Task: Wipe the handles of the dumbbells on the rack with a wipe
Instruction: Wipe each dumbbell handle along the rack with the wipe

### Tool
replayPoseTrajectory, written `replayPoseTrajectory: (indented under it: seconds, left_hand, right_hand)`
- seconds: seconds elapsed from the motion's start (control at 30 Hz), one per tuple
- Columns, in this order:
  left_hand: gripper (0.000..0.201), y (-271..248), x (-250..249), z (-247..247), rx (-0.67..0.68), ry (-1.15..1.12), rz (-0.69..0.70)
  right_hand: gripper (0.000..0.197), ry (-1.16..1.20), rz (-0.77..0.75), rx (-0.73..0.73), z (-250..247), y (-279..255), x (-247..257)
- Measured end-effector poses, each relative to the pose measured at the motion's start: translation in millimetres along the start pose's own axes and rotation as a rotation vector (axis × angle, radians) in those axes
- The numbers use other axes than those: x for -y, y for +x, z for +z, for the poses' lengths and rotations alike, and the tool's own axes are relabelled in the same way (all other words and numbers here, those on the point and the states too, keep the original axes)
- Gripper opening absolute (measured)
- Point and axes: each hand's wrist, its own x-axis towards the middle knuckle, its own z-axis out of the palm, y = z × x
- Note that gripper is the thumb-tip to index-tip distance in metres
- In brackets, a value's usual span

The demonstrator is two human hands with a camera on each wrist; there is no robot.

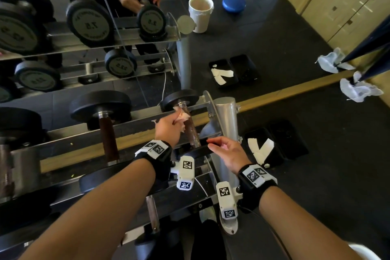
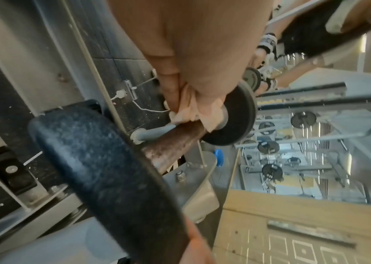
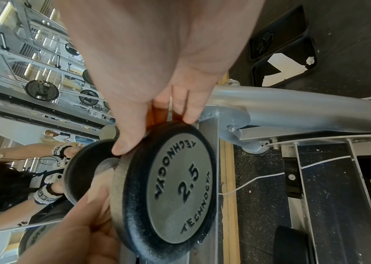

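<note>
The small 2.5 dumbbell [image 1: 191, 126] lies on the top rack rail [image 1: 126, 131] at its right end. Its brown handle [image 2: 171, 142] runs between two black discs. My left hand [image 1: 177, 118] pinches a crumpled pale wipe [image 1: 182, 115] and holds it against the far end of the handle, close to the far disc [image 2: 236, 116]. The wipe [image 2: 189, 110] bunches out between thumb and fingers. My right hand [image 1: 213, 143] grips the rim of the near disc [image 3: 175, 184], thumb [image 3: 123, 146] on one side and fingertips [image 3: 191, 114] on the other.
A bigger dumbbell with a dark brown handle [image 1: 108, 139] lies to the left on the same rail. The silver rack post [image 1: 224, 116] stands just right of my hands. Black trays with white paper [image 1: 261, 150] lie on the floor. A wall mirror [image 1: 147, 27] backs the rack.
</note>
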Motion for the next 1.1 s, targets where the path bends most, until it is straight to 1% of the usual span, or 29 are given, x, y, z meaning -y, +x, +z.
replayPoseTrajectory:
  seconds: [0.07, 0.2, 0.27, 0.33, 0.4, 0.47, 0.53, 0.57, 0.6, 0.63, 0.7, 0.73, 0.77, 0.8, 0.87, 0.93, 1.03, 1.1]
  left_hand:
    - [0.041, -1.8, 1.2, 6.0, 0.045, 0.116, 0.056]
    - [0.033, -14.4, 8.9, 3.7, 0.102, 0.234, 0.123]
    - [0.033, -23.0, 10.9, 3.8, 0.18, 0.389, 0.182]
    - [0.038, -29.9, 12.5, 3.3, 0.247, 0.542, 0.235]
    - [0.04, -31.3, 14.7, 0.3, 0.28, 0.599, 0.266]
    - [0.04, -32.2, 18.0, -2.2, 0.345, 0.617, 0.262]
    - [0.038, -33.6, 22.3, -4.1, 0.392, 0.536, 0.204]
    - [0.034, -34.1, 23.2, -6.2, 0.374, 0.451, 0.157]
    - [0.03, -33.4, 23.7, -9.4, 0.312, 0.344, 0.1]
    - [0.028, -31.7, 23.1, -12.9, 0.217, 0.227, 0.043]
    - [0.031, -25.0, 21.5, -19.5, -0.006, 0.043, -0.034]
    - [0.033, -20.3, 19.8, -21.6, -0.085, -0.009, -0.051]
    - [0.034, -15.6, 17.9, -22.3, -0.132, -0.046, -0.062]
    - [0.035, -11.3, 15.8, -20.4, -0.148, -0.074, -0.072]
    - [0.035, -6.5, 10.7, -12.5, -0.12, -0.132, -0.062]
    - [0.035, -7.8, 6.7, -1.9, -0.06, -0.15, -0.012]
    - [0.038, -21.2, 10.0, 15.0, 0.063, -0.035, 0.031]
    - [0.038, -31.7, 20.9, 19.1, 0.117, 0.025, 0.005]
  right_hand:
    - [0.017, 0.013, 0.001, -0.008, 1.9, 0.1, 0.3]
    - [0.017, 0.024, 0.004, -0.004, 2.0, -0.7, 1.5]
    - [0.017, -0.01, 0.002, -0.003, 1.1, -1.7, 2.5]
    - [0.016, -0.022, -0.006, -0.003, 0.8, -2.9, 3.3]
    - [0.017, -0.032, -0.009, -0.001, 1.2, -3.6, 4.8]
    - [0.016, -0.032, -0.006, 0.001, 1.5, -4.1, 5.7]
    - [0.014, -0.033, -0.004, 0.006, 1.5, -4.1, 6.4]
    - [0.014, -0.035, -0.004, 0.009, 1.5, -4.0, 6.7]
    - [0.014, -0.034, -0.007, 0.011, 1.4, -3.8, 6.6]
    - [0.014, -0.03, -0.01, 0.013, 1.0, -3.5, 6.4]
    - [0.015, -0.021, -0.005, 0.016, 0.6, -3.1, 6.3]
    - [0.015, -0.014, -0.002, 0.018, 0.6, -2.8, 6.3]
    - [0.015, -0.003, -0.003, 0.019, 0.9, -2.6, 5.9]
    - [0.015, 0.006, -0.008, 0.016, 1.3, -2.5, 5.3]
    - [0.015, 0.011, -0.014, 0.006, 1.6, -3.0, 4.7]
    - [0.015, 0.01, -0.013, 0.002, 2.6, -3.2, 4.5]
    - [0.014, 0.001, -0.019, -0.004, 3.2, -3.5, 4.1]
    - [0.013, -0.025, -0.018, -0.009, 3.2, -4.2, 3.6]
